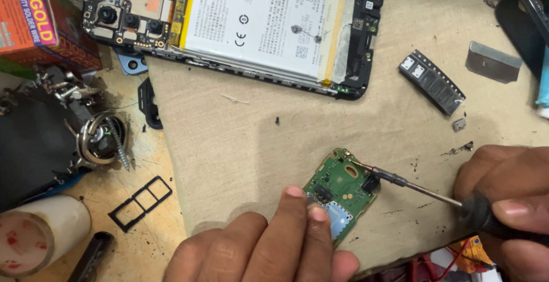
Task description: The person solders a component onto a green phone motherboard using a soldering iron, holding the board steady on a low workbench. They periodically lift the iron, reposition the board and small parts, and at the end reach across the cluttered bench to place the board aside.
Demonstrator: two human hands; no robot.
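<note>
A small green circuit board (338, 186) lies on a beige cloth mat (240, 145) near the front edge. My left hand (269, 248) presses two fingertips onto the board's near end, pinning it down. My right hand (509, 202) grips the black handle of a soldering iron (412, 186), whose thin metal tip touches the board's far right corner. An opened phone (240, 25) with a white battery and exposed camera modules lies at the back of the mat.
A black SIM tray frame (141, 202) and a screw (118, 145) lie on the wooden bench at left. A white roll (40, 233) stands front left, an orange box (34, 13) back left. A dark connector part (432, 82) and metal blade (492, 62) lie at right.
</note>
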